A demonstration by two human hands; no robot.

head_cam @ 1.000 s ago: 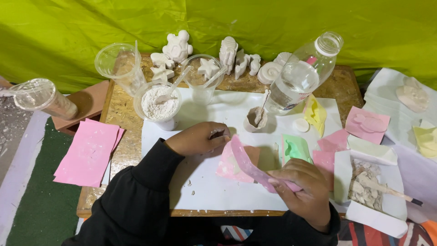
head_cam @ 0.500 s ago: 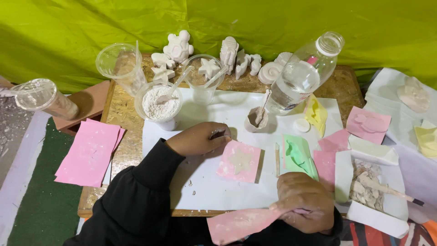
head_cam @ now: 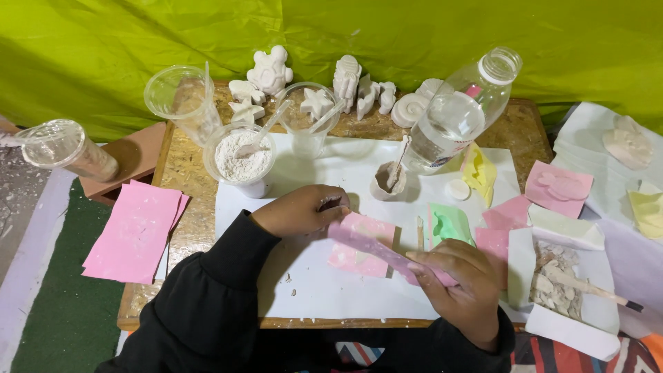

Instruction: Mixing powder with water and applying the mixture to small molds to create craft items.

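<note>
A pink mould sheet (head_cam: 376, 247) is held tilted above the white paper (head_cam: 311, 290), gripped at both ends. My left hand (head_cam: 300, 209) pinches its upper left end, and my right hand (head_cam: 461, 276) grips its lower right end. Under it lies a second pink mould (head_cam: 352, 257) flat on the paper. A green mould (head_cam: 449, 223) and a thin stick (head_cam: 419, 231) lie just right of the held sheet. A small cup with a stirring stick (head_cam: 387, 181) stands behind my hands.
A cup of white powder (head_cam: 238, 159), empty clear cups (head_cam: 181, 97), a clear bottle (head_cam: 459, 114) and white plaster figures (head_cam: 269, 71) stand at the back. Pink sheets (head_cam: 135, 231) lie at the left. A tray of plaster scraps (head_cam: 556, 283) sits at the right.
My right hand lowered the pink sheet below the table edge, then brought it back up over the paper; my left hand now grips its other end.
</note>
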